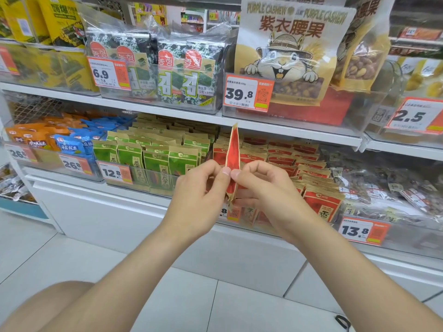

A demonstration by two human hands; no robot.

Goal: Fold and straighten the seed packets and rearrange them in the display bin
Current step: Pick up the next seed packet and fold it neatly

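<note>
I hold one red seed packet point(233, 152) upright and edge-on in front of the lower shelf. My left hand point(201, 188) pinches its left side and my right hand point(261, 185) pinches its right side, thumbs meeting at the packet's middle. Behind it sits the clear display bin point(297, 233) with several red seed packets point(321, 202) in rows, some leaning. To the left stands a row of green seed packets point(153, 159) in their own bin.
Orange and blue snack bags point(69, 144) fill the bin at far left. The upper shelf point(167, 109) carries seaweed packs point(177, 68) and a large cashew bag point(287, 53). Orange price tags point(362, 231) hang on the bin fronts. White tiled floor point(215, 295) lies below.
</note>
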